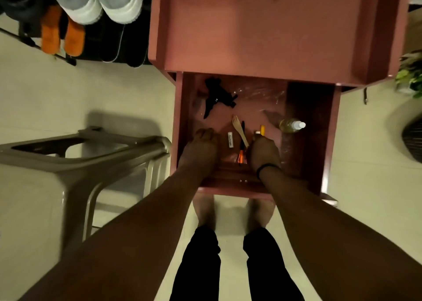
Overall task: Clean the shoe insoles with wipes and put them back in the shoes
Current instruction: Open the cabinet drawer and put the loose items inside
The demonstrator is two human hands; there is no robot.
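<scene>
Both my hands reach into an open drawer point(303, 127) of a reddish cabinet. My left hand point(201, 147) rests on the drawer floor at the left with its fingertips bent down and nothing visible in it. My right hand point(263, 151) has its fingers curled at the near end of a small yellow pen-like item point(262, 129). On a rack at the upper left are pale sneakers point(102, 4), orange slippers point(61, 36) and black shoes point(118, 42). I see no wipes or insoles.
The drawer holds a black tool point(217, 95), a wooden fork point(238, 127), a white tube point(230, 139), an orange pen point(240, 158), clear plastic and a small bottle point(291, 125). A grey plastic stool point(91, 154) stands left. The cabinet top point(262, 31) carries small items at the back.
</scene>
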